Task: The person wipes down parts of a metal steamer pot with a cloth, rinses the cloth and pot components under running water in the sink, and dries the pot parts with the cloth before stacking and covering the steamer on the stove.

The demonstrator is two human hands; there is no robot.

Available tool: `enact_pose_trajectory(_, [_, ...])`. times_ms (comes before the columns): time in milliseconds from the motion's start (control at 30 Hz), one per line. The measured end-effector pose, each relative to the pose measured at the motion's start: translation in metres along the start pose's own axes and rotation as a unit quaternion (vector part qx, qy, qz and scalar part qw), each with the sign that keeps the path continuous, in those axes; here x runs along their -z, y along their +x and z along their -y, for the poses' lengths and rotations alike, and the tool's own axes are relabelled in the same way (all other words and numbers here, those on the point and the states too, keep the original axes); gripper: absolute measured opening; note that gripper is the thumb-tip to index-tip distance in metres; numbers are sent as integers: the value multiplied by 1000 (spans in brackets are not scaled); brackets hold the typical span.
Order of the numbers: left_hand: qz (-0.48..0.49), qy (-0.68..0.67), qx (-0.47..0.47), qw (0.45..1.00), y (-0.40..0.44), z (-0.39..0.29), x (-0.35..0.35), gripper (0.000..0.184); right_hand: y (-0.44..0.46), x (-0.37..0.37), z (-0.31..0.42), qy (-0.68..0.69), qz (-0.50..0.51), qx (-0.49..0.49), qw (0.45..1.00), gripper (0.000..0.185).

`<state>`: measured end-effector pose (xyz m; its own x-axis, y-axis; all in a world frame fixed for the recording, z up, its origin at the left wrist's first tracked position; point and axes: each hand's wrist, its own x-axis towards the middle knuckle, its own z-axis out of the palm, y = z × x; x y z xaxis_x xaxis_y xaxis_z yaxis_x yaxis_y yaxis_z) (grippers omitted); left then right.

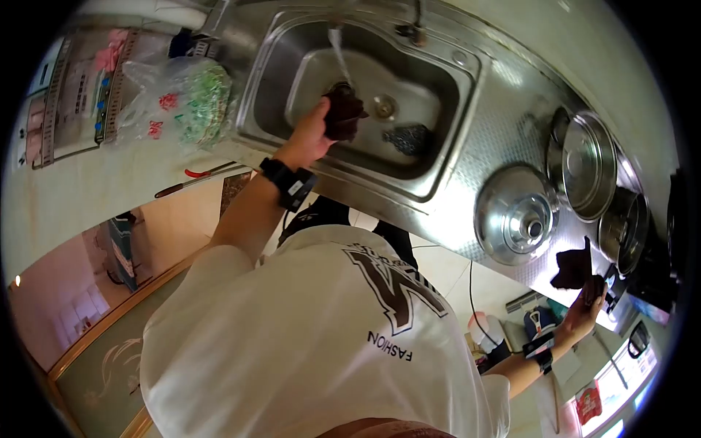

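Water [339, 55] runs onto the dark bundle [345, 114] your left hand [307, 136] clasps; your right hand [580, 315] grips a brown piece [572, 269].

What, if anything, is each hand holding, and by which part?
The left hand holds a dark brown item by its left side; the right hand holds a dark brown piece by its near end. What they are cannot be told.

Single head-worn fisheye view, facing steeply down, white shirt [307, 328] near, sink [401, 69] farther
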<state>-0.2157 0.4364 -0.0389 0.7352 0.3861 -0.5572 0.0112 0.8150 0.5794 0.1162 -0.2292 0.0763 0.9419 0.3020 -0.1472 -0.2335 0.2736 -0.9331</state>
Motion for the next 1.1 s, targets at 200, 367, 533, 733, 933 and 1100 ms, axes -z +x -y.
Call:
enact_pose_trajectory(200, [61,-16,0,998,56,-44,13,31,-14,-322,-62,5,209,-7,978,59])
enact_pose_trajectory(367, [5,-2,-2,1000,82,-91,-7,17,-2,-462,-180,52,134,-181,973,45])
enact_pose_trajectory(533, [29,159,-22,987,84,-76,4,23,9,-542,-285,83,158,-271,946,40])
enact_pose_trajectory(733, [127,553,-383,729,38,-43,0,35,21,-597,-339,66,94,-300,947,18])
enact_pose_trajectory(933, [-31,67,-84,994,59,-63,45,44,11,-612,-312,164,45,-318,933,31])
enact_pose_trajectory(1100, [246,-141,71,956,52,-90,17,33,-4,-625,-313,173,40,-335,925,36])
